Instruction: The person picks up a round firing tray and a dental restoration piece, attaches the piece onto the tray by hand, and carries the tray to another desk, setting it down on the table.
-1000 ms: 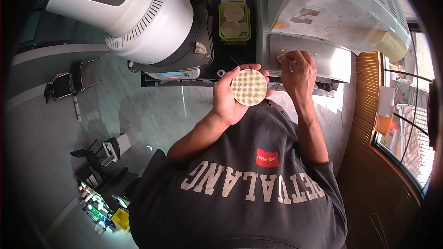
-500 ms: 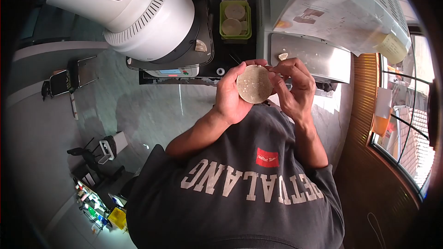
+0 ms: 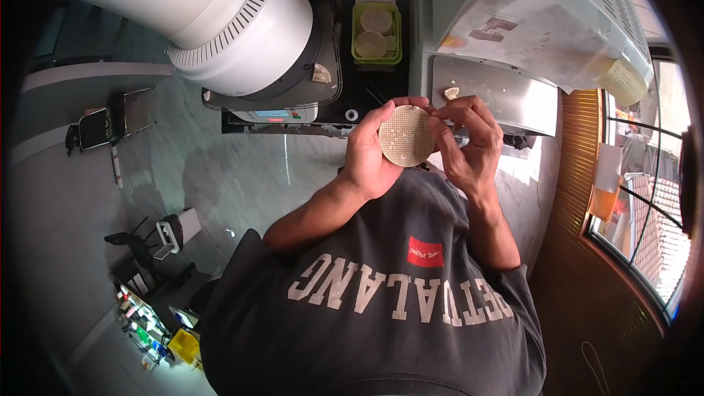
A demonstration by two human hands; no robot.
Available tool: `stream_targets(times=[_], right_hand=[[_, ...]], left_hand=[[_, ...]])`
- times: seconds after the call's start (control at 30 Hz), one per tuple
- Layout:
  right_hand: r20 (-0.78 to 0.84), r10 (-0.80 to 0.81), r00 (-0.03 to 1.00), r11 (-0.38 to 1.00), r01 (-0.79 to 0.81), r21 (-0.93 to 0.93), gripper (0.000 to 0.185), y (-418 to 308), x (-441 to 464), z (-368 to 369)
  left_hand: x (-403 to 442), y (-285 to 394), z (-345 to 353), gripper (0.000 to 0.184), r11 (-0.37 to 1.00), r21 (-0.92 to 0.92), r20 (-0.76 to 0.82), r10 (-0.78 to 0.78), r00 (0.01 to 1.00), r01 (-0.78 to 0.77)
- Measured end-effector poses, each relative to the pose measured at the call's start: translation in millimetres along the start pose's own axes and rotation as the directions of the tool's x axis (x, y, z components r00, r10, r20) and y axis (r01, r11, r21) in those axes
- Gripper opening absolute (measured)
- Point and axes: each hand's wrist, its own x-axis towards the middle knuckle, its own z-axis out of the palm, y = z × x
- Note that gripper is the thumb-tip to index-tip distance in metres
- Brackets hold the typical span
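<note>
A round beige disc with a fine grid surface (image 3: 407, 137) rests in my left hand (image 3: 366, 155), whose fingers curl around its left and upper edge. My right hand (image 3: 471, 144) is pinched at the disc's upper right edge, thumb and fingers together. Whether a small piece sits between those fingertips is hidden. Beyond my right hand, a small pale fragment (image 3: 452, 93) lies on the metal surface (image 3: 513, 95). A green basket (image 3: 400, 35) farther back holds more round pale discs (image 3: 376, 20).
On the left stands a large white machine (image 3: 249, 37) with a pale fragment (image 3: 321, 73) on its dark tray. A grey-green metal housing (image 3: 543, 22) overhangs the right side. One small white ring (image 3: 351, 115) lies near the counter's front edge.
My right hand has come from the metal surface to the disc's edge, uncovering the pale fragment there. My left hand and the disc have shifted slightly right.
</note>
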Motion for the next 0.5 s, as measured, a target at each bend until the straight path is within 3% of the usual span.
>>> stream_targets(times=[0.2,0.4,0.5], right_hand=[[0.0,-0.107,0.994,0.991,0.107,-0.075,0.014,0.0,-1.5,0.5],[-0.007,-0.042,0.999,0.999,0.041,-0.026,0.018,-6.0,0.0,-9.7],[-0.039,0.09,0.995,0.988,-0.094,-0.121,0.015,4.0,-0.3,-22.6]], left_hand=[[1.0,-1.6,-3.0,0.046,1.0,-0.005,0.018,-0.009,1.0,0.009],[3.6,-1.8,-8.9,0.049,1.0,-0.015,0.027,0.013,1.0,-0.012],[3.6,-2.4,-12.2,0.051,0.998,-0.061,0.048,0.009,0.999,-0.006]])
